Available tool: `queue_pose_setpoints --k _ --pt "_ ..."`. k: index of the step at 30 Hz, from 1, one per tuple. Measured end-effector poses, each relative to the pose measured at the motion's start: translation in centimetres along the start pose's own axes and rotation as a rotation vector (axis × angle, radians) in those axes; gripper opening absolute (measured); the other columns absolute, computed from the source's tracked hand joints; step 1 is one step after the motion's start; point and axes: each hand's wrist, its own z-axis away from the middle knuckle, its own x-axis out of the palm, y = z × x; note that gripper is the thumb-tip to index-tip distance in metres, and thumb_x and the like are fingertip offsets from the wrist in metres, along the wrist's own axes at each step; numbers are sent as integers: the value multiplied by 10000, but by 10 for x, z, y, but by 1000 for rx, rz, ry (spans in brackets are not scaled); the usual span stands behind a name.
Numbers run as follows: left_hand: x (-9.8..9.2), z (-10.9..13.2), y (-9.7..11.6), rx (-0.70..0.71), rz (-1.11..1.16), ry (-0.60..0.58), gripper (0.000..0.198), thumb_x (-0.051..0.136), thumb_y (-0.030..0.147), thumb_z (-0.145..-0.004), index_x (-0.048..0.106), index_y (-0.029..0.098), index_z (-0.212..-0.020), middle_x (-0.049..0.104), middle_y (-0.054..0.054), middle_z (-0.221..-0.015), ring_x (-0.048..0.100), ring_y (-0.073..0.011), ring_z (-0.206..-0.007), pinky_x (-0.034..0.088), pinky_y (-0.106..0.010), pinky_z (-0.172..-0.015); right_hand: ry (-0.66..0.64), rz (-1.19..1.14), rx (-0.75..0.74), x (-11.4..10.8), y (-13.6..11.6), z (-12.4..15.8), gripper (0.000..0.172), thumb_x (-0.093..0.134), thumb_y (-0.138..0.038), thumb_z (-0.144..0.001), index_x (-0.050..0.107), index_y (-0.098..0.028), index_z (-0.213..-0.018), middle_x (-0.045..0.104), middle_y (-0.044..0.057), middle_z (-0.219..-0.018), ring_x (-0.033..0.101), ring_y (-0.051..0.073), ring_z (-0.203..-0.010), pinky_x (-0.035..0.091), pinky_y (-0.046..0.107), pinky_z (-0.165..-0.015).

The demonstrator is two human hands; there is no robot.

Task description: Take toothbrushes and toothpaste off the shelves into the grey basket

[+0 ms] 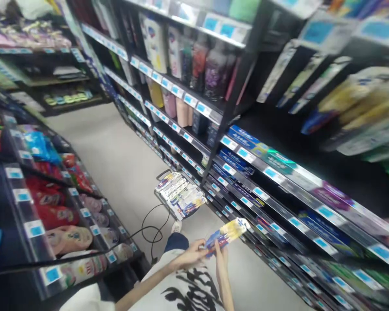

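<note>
I stand in a shop aisle and hold a small stack of flat carded packs [227, 233], blue and yellow, low in front of me. My left hand [190, 255] grips the stack's near end with curled fingers. My right hand [221, 255] supports it from below, fingers wrapped on the edge. A shopping basket [180, 195] full of similar packs stands on the floor just beyond my hands, beside the right-hand shelving.
Dark shelving [272, 181] with blue price tags runs along the right, holding boxed tubes and bottles. On the left stands another rack [61, 203] of red and pink pouches. A black cable [149, 233] loops across the pale floor. The aisle runs away towards the upper left.
</note>
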Motion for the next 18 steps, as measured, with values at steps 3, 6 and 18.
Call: queue_pose_setpoints --k 3,6,18 --pt "40 10 7 43 -23 -194 499 833 612 -621 667 218 -878 699 -50 -834 710 -211 -711 579 -385 -743 48 -10 -173 -25 -28 19 620 750 -632 -708 727 -119 -1055 751 133 -1040 703 274 -955 548 338 -862" --pt "66 9 31 132 -47 -261 442 802 581 -699 683 223 -930 713 -70 -915 711 -215 -809 568 -348 -763 11 -63 -288 -43 -58 33 580 750 -596 -735 732 -132 -1081 748 140 -1079 703 288 -984 552 373 -892" --pt "121 40 69 386 -139 8 368 730 566 -773 702 230 -921 695 -49 -863 660 -219 -837 536 -312 -772 -178 -229 -404 -58 -102 72 588 740 -609 -755 726 -132 -1099 756 139 -980 713 276 -849 568 398 -810"
